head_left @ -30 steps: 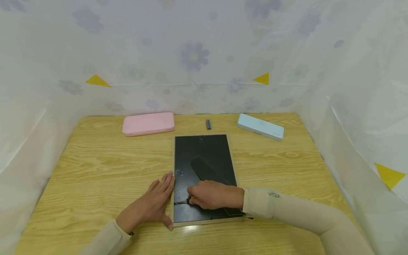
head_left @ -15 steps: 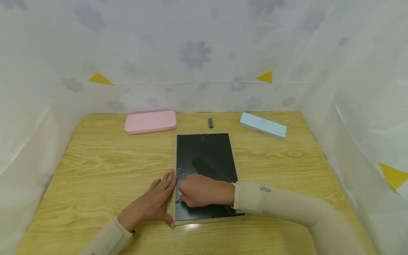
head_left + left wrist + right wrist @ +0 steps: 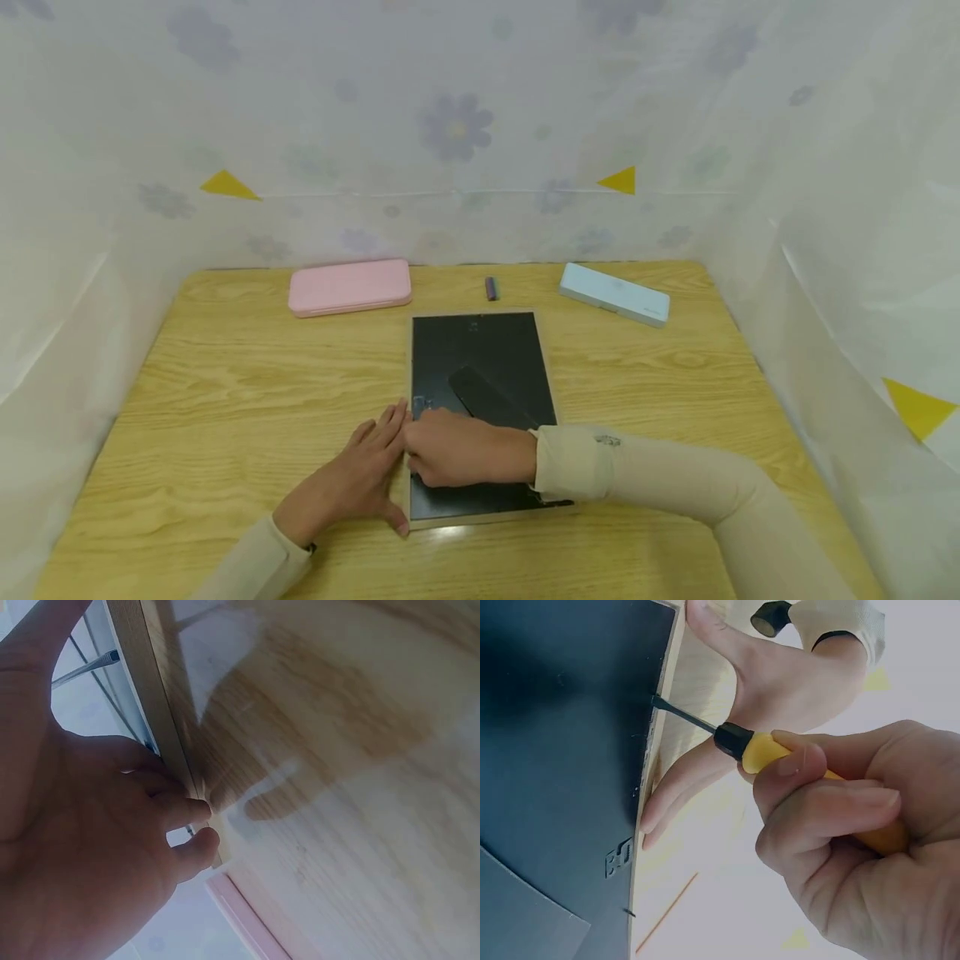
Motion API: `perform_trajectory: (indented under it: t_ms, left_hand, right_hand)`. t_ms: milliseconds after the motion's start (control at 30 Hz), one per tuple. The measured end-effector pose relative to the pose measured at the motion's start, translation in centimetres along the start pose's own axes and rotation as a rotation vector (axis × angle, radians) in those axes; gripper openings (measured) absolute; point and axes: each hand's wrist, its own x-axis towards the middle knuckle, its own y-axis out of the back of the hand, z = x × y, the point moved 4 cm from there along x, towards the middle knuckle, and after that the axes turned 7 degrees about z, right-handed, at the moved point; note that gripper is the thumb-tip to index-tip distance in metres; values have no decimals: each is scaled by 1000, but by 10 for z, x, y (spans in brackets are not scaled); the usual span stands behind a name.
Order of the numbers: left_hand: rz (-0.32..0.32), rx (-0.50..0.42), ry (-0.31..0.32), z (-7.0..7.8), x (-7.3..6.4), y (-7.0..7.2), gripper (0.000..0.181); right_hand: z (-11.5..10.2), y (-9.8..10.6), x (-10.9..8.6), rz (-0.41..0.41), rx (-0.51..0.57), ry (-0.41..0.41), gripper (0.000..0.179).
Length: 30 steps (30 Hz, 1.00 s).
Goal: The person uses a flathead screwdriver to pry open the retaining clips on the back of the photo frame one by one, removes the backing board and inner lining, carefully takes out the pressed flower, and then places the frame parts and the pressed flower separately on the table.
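Note:
A picture frame lies face down on the table, its black backing and angled stand leg upward. My right hand grips a screwdriver with a yellow and black handle. In the right wrist view the flat tip meets the inner edge of the frame's wooden border, by the backing. The head view hides the tool behind the hand, while the left wrist view shows its shaft. Along the frame's left side rests my left hand, fingers extended against the border and thumb at the near corner.
Toward the back of the wooden table lie a pink case, a small dark cylindrical piece and a light blue case. White flowered sheeting rises behind and on both sides.
My right hand has moved left across the backing to the frame's left border, carrying the screwdriver. Its shaft, visible earlier in the head view, is now covered. The left hand stays in place.

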Motion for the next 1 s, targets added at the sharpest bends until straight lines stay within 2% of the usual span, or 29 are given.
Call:
perform_trajectory:
  t_ms: [500, 800, 1000]
  left_hand:
    - [8, 52, -13, 2, 0, 0, 143]
    - [-11, 66, 5, 1, 2, -1, 143]
    - [-4, 66, 19, 2, 1, -1, 143]
  right_hand:
    - [9, -3, -7, 17, 9, 48, 24]
    - [27, -8, -19, 90, 29, 132, 20]
    - [36, -16, -25, 132, 78, 117, 21]
